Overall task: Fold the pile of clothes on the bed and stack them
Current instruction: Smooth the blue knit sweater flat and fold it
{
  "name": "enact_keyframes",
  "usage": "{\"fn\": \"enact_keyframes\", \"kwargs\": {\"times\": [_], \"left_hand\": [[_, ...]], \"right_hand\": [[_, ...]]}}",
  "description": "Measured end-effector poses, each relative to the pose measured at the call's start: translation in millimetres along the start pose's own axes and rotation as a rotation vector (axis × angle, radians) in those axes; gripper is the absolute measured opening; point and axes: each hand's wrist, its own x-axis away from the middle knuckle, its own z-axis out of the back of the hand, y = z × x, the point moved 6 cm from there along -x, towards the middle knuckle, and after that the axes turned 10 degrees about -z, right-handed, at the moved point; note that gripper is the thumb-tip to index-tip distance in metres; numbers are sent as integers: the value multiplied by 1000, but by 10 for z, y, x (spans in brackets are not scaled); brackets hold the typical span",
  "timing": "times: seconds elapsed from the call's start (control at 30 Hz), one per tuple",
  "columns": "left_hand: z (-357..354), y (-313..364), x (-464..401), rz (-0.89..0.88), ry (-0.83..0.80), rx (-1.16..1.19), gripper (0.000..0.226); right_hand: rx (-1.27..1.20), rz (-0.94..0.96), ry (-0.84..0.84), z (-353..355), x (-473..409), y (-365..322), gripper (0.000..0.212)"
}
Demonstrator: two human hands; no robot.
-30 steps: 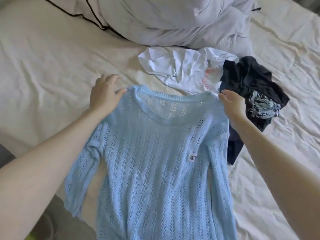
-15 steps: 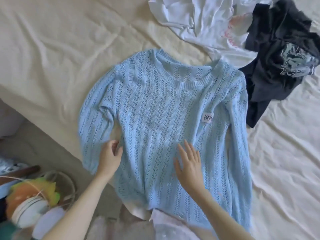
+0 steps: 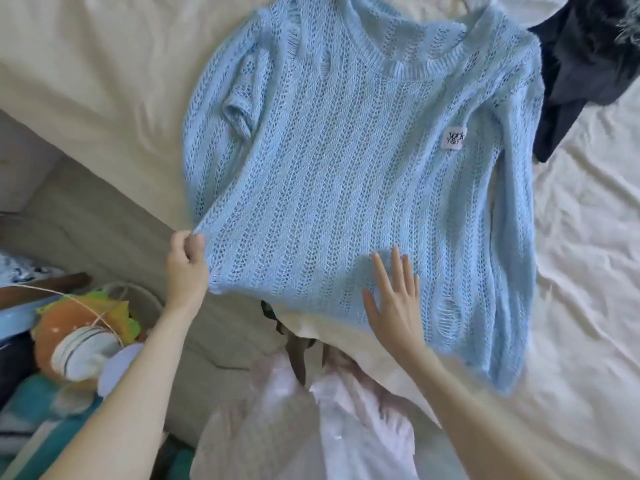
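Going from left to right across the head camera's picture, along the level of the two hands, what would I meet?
Orange and green plush toy → left hand, pinching the hem corner of the light blue open-knit sweater → right hand, flat on the sweater → wrinkled cream bedsheet.

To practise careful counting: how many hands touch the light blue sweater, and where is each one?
2. The left hand pinches the light blue sweater at its lower left edge; the right hand lies flat on its lower front, near the hem.
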Motion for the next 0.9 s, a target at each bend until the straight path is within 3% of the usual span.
{"fn": "enact_keyframes", "kwargs": {"times": [0.07, 0.13, 0.2, 0.33, 0.43, 0.53, 0.63, 0.73, 0.83, 0.9], "left_hand": [[-9, -71, 2, 51, -163, 36, 17], [-135, -178, 110, 146, -427, 4, 18], [-198, -290, 251, 217, -557, -6, 12], [-127, -505, 424, 277, -581, 17, 14], [58, -738, 505, 330, -510, -266, 16], [47, -654, 587, 341, -497, -530, 46], [-269, -153, 634, 72, -429, -513, 56], [-777, 423, 858, -304, -500, -509, 55], [-1331, 756, 1188, -503, -655, -548, 56], [-1687, 852, 1451, -585, -775, -564, 57]], "right_hand": [[38, -20, -22, -55, 77, 39, 56], [82, -38, -54, -130, 157, 73, 57], [90, -57, -74, -179, 223, 97, 58], [59, -55, -107, -187, 280, 138, 55], [-35, -55, -164, -169, 306, 194, 49], [-216, -113, -119, -12, 327, 303, 38], [-274, -256, 135, 301, 355, 591, 30], [-318, -487, 309, 548, 366, 1092, 30], [-385, -662, 280, 577, 307, 1625, 36], [-476, -739, 159, 494, 257, 1866, 34]]}}
